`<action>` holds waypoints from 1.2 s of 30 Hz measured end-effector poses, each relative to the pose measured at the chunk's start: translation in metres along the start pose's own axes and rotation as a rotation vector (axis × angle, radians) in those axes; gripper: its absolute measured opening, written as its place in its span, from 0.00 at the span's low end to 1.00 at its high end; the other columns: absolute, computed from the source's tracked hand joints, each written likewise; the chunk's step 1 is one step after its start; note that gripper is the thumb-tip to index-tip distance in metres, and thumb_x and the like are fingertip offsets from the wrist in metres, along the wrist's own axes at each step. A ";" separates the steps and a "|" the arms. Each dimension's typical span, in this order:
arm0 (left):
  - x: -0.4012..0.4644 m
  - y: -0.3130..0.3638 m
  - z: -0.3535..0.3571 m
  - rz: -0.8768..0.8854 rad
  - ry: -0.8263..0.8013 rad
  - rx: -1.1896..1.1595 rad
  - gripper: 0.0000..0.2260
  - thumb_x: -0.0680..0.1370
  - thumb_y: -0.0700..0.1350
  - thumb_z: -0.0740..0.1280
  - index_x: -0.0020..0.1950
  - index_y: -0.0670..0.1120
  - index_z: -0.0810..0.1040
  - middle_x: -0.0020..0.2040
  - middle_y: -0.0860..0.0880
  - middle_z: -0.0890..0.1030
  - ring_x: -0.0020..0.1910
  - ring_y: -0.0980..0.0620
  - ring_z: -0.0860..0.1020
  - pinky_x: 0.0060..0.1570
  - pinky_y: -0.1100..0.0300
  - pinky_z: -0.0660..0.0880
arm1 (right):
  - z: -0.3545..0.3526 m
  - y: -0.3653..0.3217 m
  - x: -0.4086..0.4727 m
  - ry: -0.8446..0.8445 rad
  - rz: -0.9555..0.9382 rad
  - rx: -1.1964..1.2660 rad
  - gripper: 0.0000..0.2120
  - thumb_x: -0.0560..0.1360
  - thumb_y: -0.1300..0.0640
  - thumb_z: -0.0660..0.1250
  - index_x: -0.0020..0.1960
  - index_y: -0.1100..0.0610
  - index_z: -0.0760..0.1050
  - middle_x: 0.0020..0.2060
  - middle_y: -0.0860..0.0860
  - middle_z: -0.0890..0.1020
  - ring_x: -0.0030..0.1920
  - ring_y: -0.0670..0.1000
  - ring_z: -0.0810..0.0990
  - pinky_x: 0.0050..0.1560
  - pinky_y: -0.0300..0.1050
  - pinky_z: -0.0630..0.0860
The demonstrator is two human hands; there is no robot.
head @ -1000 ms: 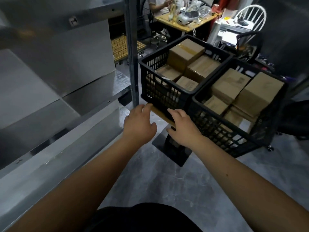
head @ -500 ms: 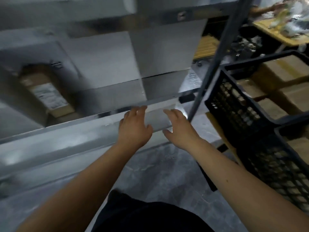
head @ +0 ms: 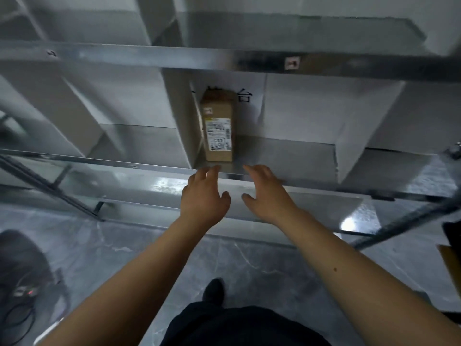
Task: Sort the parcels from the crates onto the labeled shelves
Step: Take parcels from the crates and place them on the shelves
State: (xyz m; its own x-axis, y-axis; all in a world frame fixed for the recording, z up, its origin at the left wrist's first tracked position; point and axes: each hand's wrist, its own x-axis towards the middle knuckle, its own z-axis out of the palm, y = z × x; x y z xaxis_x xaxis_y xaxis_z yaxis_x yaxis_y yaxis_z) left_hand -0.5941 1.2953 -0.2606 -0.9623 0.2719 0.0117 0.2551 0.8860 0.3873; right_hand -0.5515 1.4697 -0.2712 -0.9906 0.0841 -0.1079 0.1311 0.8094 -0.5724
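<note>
Both empty hands (head: 237, 196) before shelved parcel (head: 218, 128)

The print on the parcel's (head: 218, 126) white label is too blurred and small to read. Handwritten characters on the white sheet (head: 245, 96) behind it are partly covered by the parcel, so only the rightmost one shows whole. A small tag (head: 292, 63) on the upper shelf rail is smeared past reading. A brown cardboard corner (head: 451, 260) is cut off by the right edge; a dark bag (head: 20, 270) with a cable runs off the left edge. The fingertips (head: 212, 169) of the left hand blur against the shelf lip
</note>
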 end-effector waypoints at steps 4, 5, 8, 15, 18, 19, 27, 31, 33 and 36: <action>0.031 -0.028 -0.013 0.003 -0.010 -0.035 0.30 0.77 0.52 0.72 0.78 0.52 0.68 0.77 0.46 0.72 0.73 0.39 0.72 0.69 0.39 0.74 | 0.010 -0.022 0.031 0.001 0.015 -0.019 0.36 0.81 0.51 0.69 0.83 0.47 0.54 0.81 0.52 0.58 0.79 0.56 0.62 0.77 0.55 0.66; 0.038 -0.034 -0.015 0.004 -0.019 -0.045 0.30 0.77 0.52 0.72 0.78 0.52 0.68 0.77 0.46 0.72 0.73 0.39 0.72 0.68 0.39 0.75 | 0.013 -0.024 0.037 0.003 0.022 -0.022 0.36 0.81 0.51 0.69 0.83 0.47 0.54 0.81 0.52 0.58 0.79 0.56 0.62 0.77 0.55 0.66; 0.057 -0.047 -0.015 0.037 -0.045 -0.058 0.30 0.77 0.52 0.72 0.78 0.51 0.69 0.76 0.46 0.73 0.72 0.40 0.73 0.66 0.39 0.77 | 0.019 -0.027 0.051 -0.003 0.051 -0.011 0.36 0.81 0.50 0.69 0.83 0.47 0.54 0.82 0.52 0.58 0.79 0.57 0.62 0.77 0.56 0.67; 0.080 -0.042 0.002 0.132 -0.110 -0.040 0.30 0.79 0.53 0.71 0.80 0.53 0.65 0.78 0.48 0.71 0.73 0.41 0.73 0.67 0.43 0.75 | 0.024 -0.016 0.060 0.060 0.126 0.021 0.36 0.81 0.51 0.70 0.83 0.49 0.55 0.81 0.54 0.59 0.79 0.57 0.62 0.77 0.57 0.67; 0.084 -0.037 0.012 0.150 -0.140 -0.053 0.31 0.79 0.53 0.72 0.80 0.52 0.65 0.78 0.48 0.70 0.73 0.40 0.73 0.68 0.42 0.75 | 0.025 -0.002 0.050 0.069 0.176 0.040 0.36 0.81 0.51 0.70 0.83 0.49 0.56 0.81 0.55 0.60 0.78 0.58 0.63 0.76 0.58 0.67; 0.085 -0.036 0.015 0.146 -0.148 -0.061 0.31 0.79 0.53 0.72 0.80 0.52 0.65 0.78 0.48 0.70 0.74 0.40 0.73 0.69 0.42 0.75 | 0.025 0.002 0.048 0.064 0.180 0.038 0.36 0.80 0.51 0.70 0.83 0.50 0.57 0.80 0.55 0.60 0.78 0.58 0.64 0.75 0.58 0.68; 0.076 -0.026 0.039 0.196 -0.253 -0.034 0.31 0.78 0.53 0.72 0.79 0.53 0.66 0.78 0.48 0.70 0.74 0.42 0.71 0.69 0.43 0.74 | 0.031 0.018 0.032 0.124 0.232 0.126 0.36 0.80 0.52 0.70 0.83 0.51 0.58 0.79 0.56 0.62 0.77 0.57 0.65 0.76 0.58 0.67; 0.055 -0.003 0.066 0.271 -0.354 -0.022 0.31 0.77 0.55 0.72 0.78 0.54 0.67 0.77 0.48 0.71 0.72 0.44 0.72 0.71 0.44 0.72 | 0.036 0.041 -0.009 0.162 0.341 0.136 0.36 0.80 0.52 0.70 0.83 0.55 0.57 0.80 0.58 0.62 0.79 0.58 0.61 0.78 0.56 0.62; 0.043 0.020 0.078 0.348 -0.389 -0.014 0.31 0.78 0.55 0.72 0.79 0.54 0.67 0.77 0.49 0.71 0.72 0.45 0.72 0.72 0.45 0.72 | 0.035 0.058 -0.038 0.192 0.434 0.186 0.36 0.81 0.52 0.70 0.83 0.54 0.57 0.81 0.57 0.60 0.80 0.57 0.59 0.80 0.55 0.60; 0.025 0.066 0.093 0.486 -0.426 -0.010 0.32 0.78 0.55 0.71 0.80 0.53 0.65 0.78 0.48 0.69 0.74 0.44 0.70 0.74 0.44 0.70 | 0.025 0.085 -0.094 0.236 0.571 0.207 0.36 0.81 0.51 0.69 0.84 0.51 0.56 0.82 0.55 0.57 0.81 0.55 0.58 0.80 0.48 0.57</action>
State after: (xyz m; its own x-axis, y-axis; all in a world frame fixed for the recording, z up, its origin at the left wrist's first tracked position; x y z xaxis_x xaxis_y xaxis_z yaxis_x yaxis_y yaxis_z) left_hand -0.5921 1.3953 -0.3203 -0.6149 0.7681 -0.1786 0.6490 0.6216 0.4387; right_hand -0.4466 1.5163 -0.3299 -0.7416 0.6125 -0.2738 0.6213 0.4729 -0.6248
